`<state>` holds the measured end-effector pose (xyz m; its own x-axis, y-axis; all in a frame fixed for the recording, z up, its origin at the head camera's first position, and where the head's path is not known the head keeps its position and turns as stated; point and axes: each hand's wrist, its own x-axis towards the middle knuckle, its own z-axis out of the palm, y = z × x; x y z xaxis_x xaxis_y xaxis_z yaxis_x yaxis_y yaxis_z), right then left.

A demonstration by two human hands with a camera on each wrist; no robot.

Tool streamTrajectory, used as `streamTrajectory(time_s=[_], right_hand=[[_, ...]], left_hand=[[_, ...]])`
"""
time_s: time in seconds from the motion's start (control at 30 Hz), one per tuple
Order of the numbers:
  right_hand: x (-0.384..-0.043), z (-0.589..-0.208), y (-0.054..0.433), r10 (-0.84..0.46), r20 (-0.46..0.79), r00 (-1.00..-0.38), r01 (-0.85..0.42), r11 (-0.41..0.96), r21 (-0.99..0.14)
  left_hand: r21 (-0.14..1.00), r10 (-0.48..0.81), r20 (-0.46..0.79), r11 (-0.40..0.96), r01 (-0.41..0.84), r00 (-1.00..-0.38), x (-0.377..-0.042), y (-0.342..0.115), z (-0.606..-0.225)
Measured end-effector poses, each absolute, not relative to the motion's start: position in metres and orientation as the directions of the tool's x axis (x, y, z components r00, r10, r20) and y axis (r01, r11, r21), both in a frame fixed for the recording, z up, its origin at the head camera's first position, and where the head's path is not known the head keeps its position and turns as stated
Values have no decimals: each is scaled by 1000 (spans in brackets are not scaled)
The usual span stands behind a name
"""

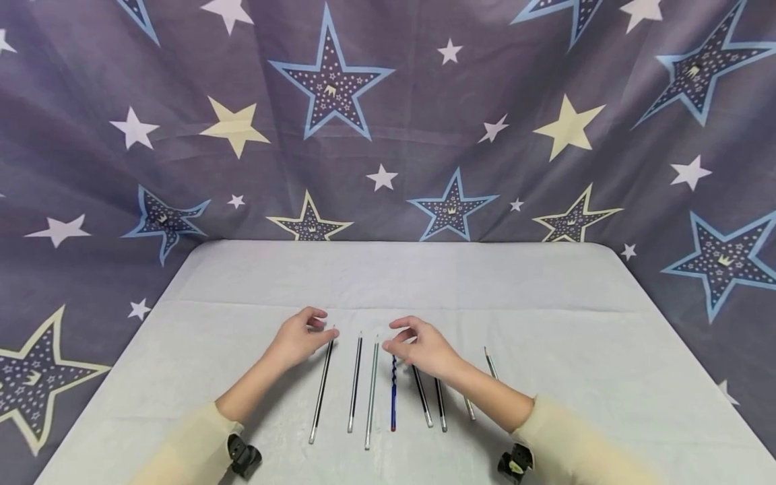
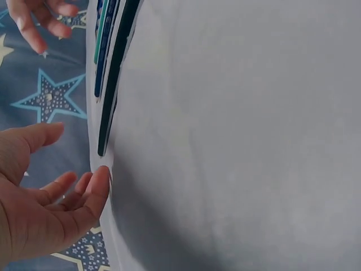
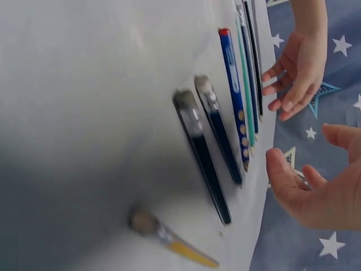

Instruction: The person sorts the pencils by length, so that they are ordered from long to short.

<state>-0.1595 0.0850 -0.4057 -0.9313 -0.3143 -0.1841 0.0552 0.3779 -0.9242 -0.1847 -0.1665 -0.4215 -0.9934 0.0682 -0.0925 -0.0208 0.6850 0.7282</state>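
My left hand (image 1: 303,339) hovers at the far tip of the leftmost black pencil (image 1: 322,394), thumb and fingers apart with nothing between them. To its right lie a dark pencil (image 1: 355,384), a green pencil (image 1: 372,397) and a blue pencil (image 1: 393,401) with a red end and a dotted grip. Over the far end of the blue pencil is my right hand (image 1: 422,347), its fingers loosely bent and holding nothing. Two black pencils (image 1: 424,401) (image 1: 440,407) run out from under that hand, their far ends hidden. In the right wrist view, a yellow pencil (image 3: 192,254) appears blurred.
The pencils lie roughly side by side on a white cloth-covered table (image 1: 242,283). Beyond the right forearm shows another pencil (image 1: 490,362), partly hidden. A star-patterned curtain (image 1: 412,101) surrounds the table's back and sides.
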Motion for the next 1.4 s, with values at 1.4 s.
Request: streamTrajectory(time_s=[1.4], right_hand=[[-148, -434, 46, -319, -127, -939, -119, 648, -752]], left_hand=[[703, 70, -173, 707, -74, -982, -182, -160, -433]])
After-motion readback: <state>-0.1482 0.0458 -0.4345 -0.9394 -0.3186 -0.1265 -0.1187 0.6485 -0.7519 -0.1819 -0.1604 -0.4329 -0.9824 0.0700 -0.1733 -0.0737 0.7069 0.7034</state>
